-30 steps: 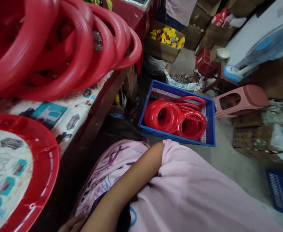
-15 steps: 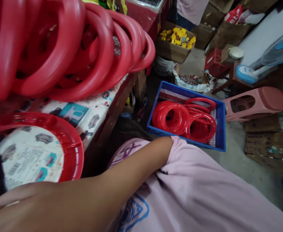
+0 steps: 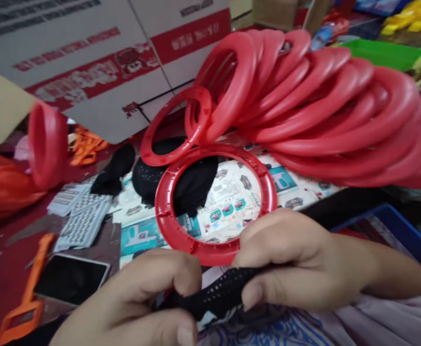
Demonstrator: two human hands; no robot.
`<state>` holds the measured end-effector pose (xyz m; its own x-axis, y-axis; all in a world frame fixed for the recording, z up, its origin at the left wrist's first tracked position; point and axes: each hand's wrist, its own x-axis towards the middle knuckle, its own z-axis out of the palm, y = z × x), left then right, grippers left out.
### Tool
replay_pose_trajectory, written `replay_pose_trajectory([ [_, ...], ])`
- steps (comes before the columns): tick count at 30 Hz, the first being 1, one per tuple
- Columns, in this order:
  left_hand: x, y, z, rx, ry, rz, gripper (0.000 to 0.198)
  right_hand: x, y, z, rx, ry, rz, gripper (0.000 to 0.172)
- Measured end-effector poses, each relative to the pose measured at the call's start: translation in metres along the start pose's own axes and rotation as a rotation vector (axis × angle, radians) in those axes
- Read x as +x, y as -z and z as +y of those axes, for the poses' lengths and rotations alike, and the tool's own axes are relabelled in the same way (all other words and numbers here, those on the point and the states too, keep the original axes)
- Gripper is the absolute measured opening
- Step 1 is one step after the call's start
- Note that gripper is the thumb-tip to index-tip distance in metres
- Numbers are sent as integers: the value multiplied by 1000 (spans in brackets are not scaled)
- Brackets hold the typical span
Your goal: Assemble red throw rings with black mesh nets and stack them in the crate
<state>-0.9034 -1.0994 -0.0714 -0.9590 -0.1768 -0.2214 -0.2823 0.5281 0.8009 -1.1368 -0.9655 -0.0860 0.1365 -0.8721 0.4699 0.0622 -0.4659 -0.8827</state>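
Observation:
My left hand [image 3: 149, 302] and my right hand [image 3: 289, 259] are both closed on a strip of black mesh netting [image 3: 224, 290] stretched between them, low in the view. Just beyond my fingers a red plastic ring [image 3: 181, 230] lies flat on the printed paper covering the table. A smaller red ring [image 3: 160, 144] leans behind it. A long row of red rings [image 3: 321, 110] stands on edge from the centre to the right. More black netting [image 3: 192, 178] lies heaped inside and behind the flat ring.
A phone [image 3: 69, 278] lies face up at the lower left, next to an orange plastic piece [image 3: 26, 298]. White grid pieces [image 3: 84, 216] lie beside it. Cardboard boxes [image 3: 98, 53] stand at the back. A blue crate's edge [image 3: 404, 230] shows at right.
The view has swung from the floor and blue crate up to the table. Both hands, unseen before, now hold black netting in front of a flat red ring.

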Motion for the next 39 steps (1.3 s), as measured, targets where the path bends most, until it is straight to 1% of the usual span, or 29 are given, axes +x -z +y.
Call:
replay_pose_trajectory([
  [2,15,18,7,-50,-11,46,11,17,6,-9,-122,-42,-86,10],
  [3,23,26,8,-25,-22,72,3,26,9,-10,-212,-54,-133,12],
  [5,39,40,1,129,-48,146,10,47,17,-4,-421,-95,-184,17],
  [6,48,45,-7,220,-57,195,12,57,21,5,-514,-124,-182,18],
  [8,67,53,-30,332,-46,342,13,77,30,33,-621,-223,-128,17],
  [10,85,56,-59,320,19,457,20,93,38,67,-600,-348,-57,14],
  [12,100,55,-86,296,95,549,24,100,45,99,-624,-443,-12,14],
  [13,104,54,-98,288,125,586,25,100,48,112,-659,-461,11,18],
  [14,107,52,-107,278,150,619,24,98,50,122,-696,-447,28,24],
  [15,108,51,-113,261,163,643,24,94,51,129,-726,-401,33,29],
  [17,106,48,-118,207,165,652,23,83,53,136,-781,-236,-12,34],
  [19,102,44,-114,187,155,599,24,72,56,134,-862,-90,-127,34],
  [20,99,43,-110,206,156,549,25,67,57,131,-906,-50,-191,34],
  [21,96,41,-105,240,161,493,26,63,58,127,-941,-39,-248,34],
  [23,93,37,-96,317,174,387,25,58,60,117,-962,-76,-346,33],
  [24,91,35,-92,341,179,351,24,57,61,113,-954,-107,-383,33],
  [26,90,34,-88,350,181,317,23,57,62,106,-954,-177,-433,33],
  [29,90,35,-89,307,181,316,23,57,61,102,-985,-239,-461,34],
  [32,93,36,-92,274,178,335,25,56,58,106,-1053,-181,-424,32],
  [34,95,36,-95,258,183,375,27,56,56,111,-1103,-140,-373,33],
  [35,96,36,-96,248,186,400,27,57,56,114,-1116,-143,-353,35],
  [37,99,36,-99,231,182,448,27,58,56,118,-1123,-187,-343,39],
  [39,101,35,-102,206,172,503,26,59,55,122,-1150,-248,-365,42],
])
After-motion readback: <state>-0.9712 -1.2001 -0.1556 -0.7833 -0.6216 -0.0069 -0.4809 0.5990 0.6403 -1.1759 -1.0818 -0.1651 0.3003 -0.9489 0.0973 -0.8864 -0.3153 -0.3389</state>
